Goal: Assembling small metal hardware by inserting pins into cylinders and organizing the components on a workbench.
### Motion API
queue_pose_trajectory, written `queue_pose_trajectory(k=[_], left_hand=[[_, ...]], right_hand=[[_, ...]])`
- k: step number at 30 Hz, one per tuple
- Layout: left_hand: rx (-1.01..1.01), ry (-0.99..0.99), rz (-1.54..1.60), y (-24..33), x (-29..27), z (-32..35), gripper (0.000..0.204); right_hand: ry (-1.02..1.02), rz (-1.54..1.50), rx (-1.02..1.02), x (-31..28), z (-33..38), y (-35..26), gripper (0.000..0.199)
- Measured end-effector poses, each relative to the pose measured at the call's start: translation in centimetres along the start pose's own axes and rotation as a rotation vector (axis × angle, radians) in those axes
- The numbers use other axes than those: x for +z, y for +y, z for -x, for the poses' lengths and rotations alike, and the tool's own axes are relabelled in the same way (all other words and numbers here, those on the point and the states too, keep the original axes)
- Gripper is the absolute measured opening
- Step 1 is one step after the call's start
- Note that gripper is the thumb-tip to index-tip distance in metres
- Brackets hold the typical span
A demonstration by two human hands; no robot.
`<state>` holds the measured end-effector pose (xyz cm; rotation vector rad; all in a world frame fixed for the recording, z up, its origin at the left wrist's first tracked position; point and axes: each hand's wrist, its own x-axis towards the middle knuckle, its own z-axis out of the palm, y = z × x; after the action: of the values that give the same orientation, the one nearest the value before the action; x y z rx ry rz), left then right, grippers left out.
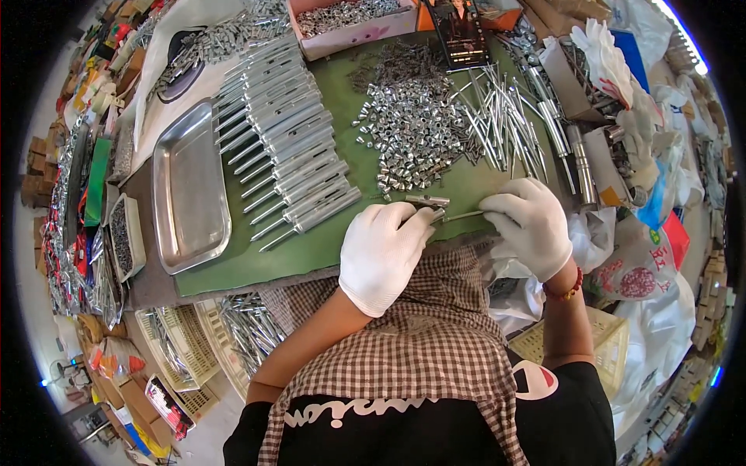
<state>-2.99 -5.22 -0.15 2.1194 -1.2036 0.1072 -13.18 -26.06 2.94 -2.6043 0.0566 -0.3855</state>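
Observation:
Both my hands wear white gloves and meet near the front edge of the green table mat [241,268]. My right hand [532,225] pinches the end of a thin metal rod [465,215]. At the rod's other end, the fingers of my left hand [386,256] are closed on a small metal piece, mostly hidden by the glove. Just beyond my left fingertips lies a short metal tube [427,200]. Behind it spreads a pile of small shiny metal caps [412,132], with loose long metal rods [501,120] to its right.
Metal tubes with protruding rods [287,132] are lined up left of the caps. A steel tray [190,260] lies further left. Dark springs [400,62] and a pink box [357,35] of small parts sit at the back. Plastic baskets [183,342] stand below the table.

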Motion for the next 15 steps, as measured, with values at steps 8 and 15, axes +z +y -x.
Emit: queue_pose_trajectory(k=[8,15], left_hand=[[0.023,-0.018,-0.03,-0.05,0.15,-0.28,0.018],[0.031,-0.025,-0.036,-0.12,0.34,-0.38,0.017]], right_hand=[[0.071,0.074,-0.031,0.53,0.1,0.82,0.014],[0.085,0.052,-0.016,0.93,-0.1,1.0,0.013]])
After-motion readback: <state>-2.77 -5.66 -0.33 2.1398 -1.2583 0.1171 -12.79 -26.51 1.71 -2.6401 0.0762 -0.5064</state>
